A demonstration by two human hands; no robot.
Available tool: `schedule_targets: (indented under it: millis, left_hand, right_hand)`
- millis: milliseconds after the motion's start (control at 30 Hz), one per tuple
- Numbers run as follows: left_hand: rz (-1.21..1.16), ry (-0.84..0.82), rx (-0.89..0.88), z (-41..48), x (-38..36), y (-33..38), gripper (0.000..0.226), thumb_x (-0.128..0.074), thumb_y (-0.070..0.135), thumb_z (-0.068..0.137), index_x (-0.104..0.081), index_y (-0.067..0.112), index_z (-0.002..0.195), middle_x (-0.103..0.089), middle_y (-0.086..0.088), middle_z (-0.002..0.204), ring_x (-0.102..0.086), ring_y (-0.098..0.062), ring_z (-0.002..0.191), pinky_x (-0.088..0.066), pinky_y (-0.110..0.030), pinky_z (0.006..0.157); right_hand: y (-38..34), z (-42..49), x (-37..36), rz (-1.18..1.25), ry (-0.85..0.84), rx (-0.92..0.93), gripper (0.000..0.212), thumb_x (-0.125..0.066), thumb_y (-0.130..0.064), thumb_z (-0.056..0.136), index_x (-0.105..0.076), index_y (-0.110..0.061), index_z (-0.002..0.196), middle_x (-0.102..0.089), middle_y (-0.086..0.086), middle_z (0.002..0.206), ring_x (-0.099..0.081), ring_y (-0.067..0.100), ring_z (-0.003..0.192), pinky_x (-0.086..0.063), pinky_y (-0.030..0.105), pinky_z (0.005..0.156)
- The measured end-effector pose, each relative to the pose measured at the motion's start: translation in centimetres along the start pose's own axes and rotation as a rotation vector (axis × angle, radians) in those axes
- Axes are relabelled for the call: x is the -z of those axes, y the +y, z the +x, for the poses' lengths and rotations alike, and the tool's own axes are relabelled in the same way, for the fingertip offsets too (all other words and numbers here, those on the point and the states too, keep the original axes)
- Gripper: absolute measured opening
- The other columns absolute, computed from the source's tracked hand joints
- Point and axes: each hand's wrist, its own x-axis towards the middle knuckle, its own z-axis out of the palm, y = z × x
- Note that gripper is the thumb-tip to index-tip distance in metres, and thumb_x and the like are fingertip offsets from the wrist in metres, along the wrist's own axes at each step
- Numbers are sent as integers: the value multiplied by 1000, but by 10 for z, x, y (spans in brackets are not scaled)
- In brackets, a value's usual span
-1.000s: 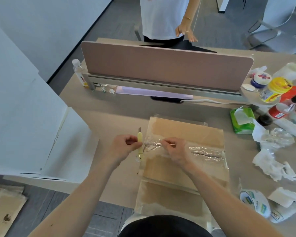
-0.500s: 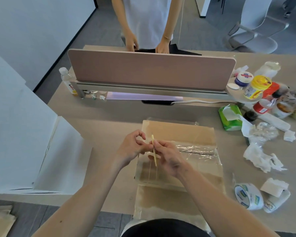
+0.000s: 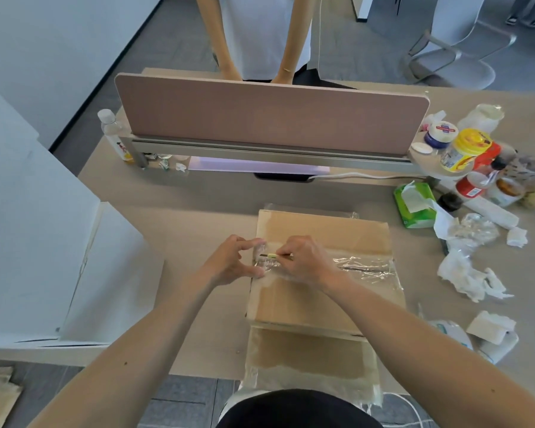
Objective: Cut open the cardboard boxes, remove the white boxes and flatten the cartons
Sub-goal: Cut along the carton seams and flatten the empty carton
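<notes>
On the carton (image 3: 322, 301), hands (image 3: 232, 261) (image 3: 305, 261) with knife (image 3: 272, 256).

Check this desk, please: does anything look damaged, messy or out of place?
Yes. The clear tape across the cardboard box is wrinkled and bunched, not flat. To the box's right, crumpled tissues and plastic wrap lie scattered on the desk.

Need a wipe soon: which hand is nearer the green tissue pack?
Right. The right hand, gripping the cutter, is down-left of the green tissue pack; the left hand sits farther left.
</notes>
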Motion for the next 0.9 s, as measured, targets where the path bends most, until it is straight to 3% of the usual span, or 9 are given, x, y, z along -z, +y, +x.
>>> schedule_targets:
  millis: [133, 267, 333, 467, 600, 667, 800, 900]
  left_hand:
    - [-29, 5, 2, 0, -2, -2, 77, -87, 41, 71, -52, 42, 139, -48, 3, 119, -51, -16, 97, -45, -26, 87]
    - [-117, 3, -17, 0, -2, -2, 75, -89, 28, 73, -55, 33, 140, -48, 0, 119, -48, -6, 88, -39, -5, 71]
    - [-149, 1, -20, 0, -2, -4, 74, -89, 22, 73, -56, 30, 139, -47, 0, 118, -48, -3, 87, -38, -2, 69]
    - [-158, -3, 4, 0, -2, -8, 71, -89, 30, 72, -57, 39, 134, -49, 2, 122, -48, -3, 89, -39, -5, 67]
    - [-197, 3, 15, 1, -4, -8, 70, -90, 29, 71, -58, 42, 132, -50, 1, 123, -49, -6, 90, -40, -5, 68]
    - [-182, 0, 20, 1, -5, -8, 70, -90, 32, 71, -57, 46, 131, -49, 3, 121, -50, -10, 92, -40, -9, 70]
    - [-120, 2, 20, 2, -5, -8, 71, -89, 38, 70, -55, 48, 132, -50, 3, 120, -52, -16, 97, -41, -17, 75]
    - [-91, 15, 21, 2, -5, -7, 72, -89, 37, 71, -55, 48, 133, -51, 3, 119, -52, -15, 92, -41, -15, 73]
  right_hand:
    - [-5, 7, -4, -60, -60, 23, 25, -62, -25, 82, -65, -9, 63, -59, 0, 70, -55, 25, 59, -48, 38, 55]
    - [-14, 11, -5, -99, -99, 34, 21, -57, -14, 83, -67, -8, 65, -61, 3, 75, -57, 29, 63, -41, 33, 56]
    - [-18, 13, -3, -118, -112, 41, 21, -57, -11, 83, -68, -6, 67, -57, 0, 74, -56, 28, 63, -41, 33, 57]
    - [-23, 17, 4, -162, -156, 57, 23, -56, -12, 85, -66, -4, 66, -46, -6, 72, -48, 23, 65, -28, 28, 61]
    - [-24, 16, 10, -139, -203, 44, 27, -57, -16, 86, -59, -10, 60, -41, -9, 66, -49, 24, 65, -37, 32, 62]
    - [-20, 16, 12, -144, -217, 24, 29, -58, -19, 88, -60, -9, 61, -44, -6, 69, -48, 24, 65, -42, 34, 65]
    - [-17, 14, 11, -204, -225, 35, 32, -59, -27, 92, -71, -4, 75, -54, 0, 78, -50, 24, 68, -35, 30, 65]
    - [-11, 12, 14, -232, -220, 16, 34, -57, -35, 92, -70, -8, 77, -63, 7, 90, -57, 31, 79, -37, 30, 68]
